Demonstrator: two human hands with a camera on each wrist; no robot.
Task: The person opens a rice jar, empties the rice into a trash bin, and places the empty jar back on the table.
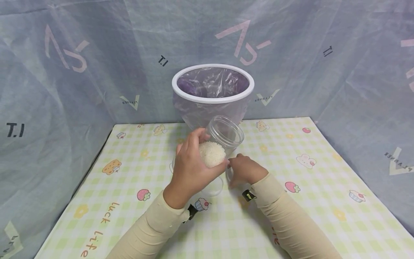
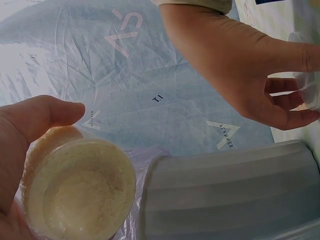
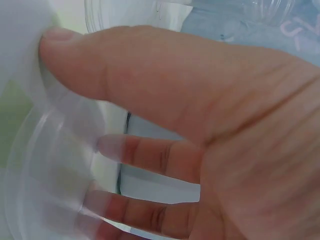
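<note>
My left hand grips a clear jar tilted with its open threaded mouth to the upper right. White rice lies in its lower part. In the left wrist view the rice-filled jar bottom faces the camera beside my thumb. My right hand is low over the table, right of the jar. In the right wrist view its thumb and fingers close around a clear round plastic container, whose full shape is partly hidden. The same container shows at the right edge of the left wrist view.
A bin with a white rim ring and a clear bag liner stands behind the hands. The table has a green checked cloth with cartoon prints. Grey-blue printed sheets hang at the back and both sides.
</note>
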